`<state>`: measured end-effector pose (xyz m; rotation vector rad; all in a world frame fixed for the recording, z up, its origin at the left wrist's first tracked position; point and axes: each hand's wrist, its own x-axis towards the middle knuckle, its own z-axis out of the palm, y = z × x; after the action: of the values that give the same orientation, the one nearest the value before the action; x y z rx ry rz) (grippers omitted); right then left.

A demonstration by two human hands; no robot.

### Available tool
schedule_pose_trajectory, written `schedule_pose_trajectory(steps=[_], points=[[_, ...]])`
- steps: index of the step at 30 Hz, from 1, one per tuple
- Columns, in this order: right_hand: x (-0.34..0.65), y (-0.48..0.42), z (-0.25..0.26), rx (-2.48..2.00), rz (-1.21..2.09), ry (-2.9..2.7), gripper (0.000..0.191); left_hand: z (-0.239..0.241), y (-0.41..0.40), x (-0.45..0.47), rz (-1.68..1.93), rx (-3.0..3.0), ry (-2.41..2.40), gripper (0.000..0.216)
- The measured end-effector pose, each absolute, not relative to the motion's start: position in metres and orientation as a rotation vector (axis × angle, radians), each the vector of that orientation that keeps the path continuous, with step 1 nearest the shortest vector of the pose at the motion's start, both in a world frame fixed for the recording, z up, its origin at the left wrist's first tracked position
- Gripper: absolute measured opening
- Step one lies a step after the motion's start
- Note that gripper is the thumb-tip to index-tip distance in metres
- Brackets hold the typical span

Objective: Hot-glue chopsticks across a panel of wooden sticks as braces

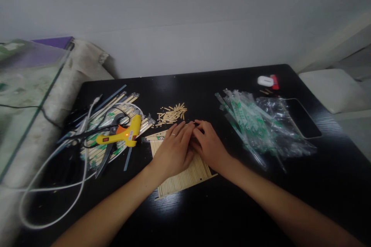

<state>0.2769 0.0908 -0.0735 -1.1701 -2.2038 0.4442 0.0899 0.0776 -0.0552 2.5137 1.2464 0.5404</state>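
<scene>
A flat panel of pale wooden sticks laid side by side (185,179) lies on the black table (203,216) in front of me. My left hand (173,149) rests palm down on it, fingers stretched flat, a ring on one finger. My right hand (209,145) lies beside it on the panel's right part, its fingertips curled in against the left hand's fingers near the far edge. Whether those fingertips pinch anything is hidden. A scatter of short cut stick pieces (171,114) lies just beyond the hands.
A yellow glue gun (124,134) with a white cord (58,185) lies at left on wrapped chopsticks, beside black scissors (95,139). Empty clear-and-green wrappers (255,123) are heaped at right, next to a dark phone (304,117). A white case (265,81) sits at the far right.
</scene>
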Motion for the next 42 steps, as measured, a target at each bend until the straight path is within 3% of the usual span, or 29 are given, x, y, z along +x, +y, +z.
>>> schedule_pose_trajectory(steps=[42], points=[[0.2764,0.0909,-0.0729,-1.166,0.434,-2.206,0.019,-0.0552,0.0771,0.0898,0.545,2.491,1.243,0.077]])
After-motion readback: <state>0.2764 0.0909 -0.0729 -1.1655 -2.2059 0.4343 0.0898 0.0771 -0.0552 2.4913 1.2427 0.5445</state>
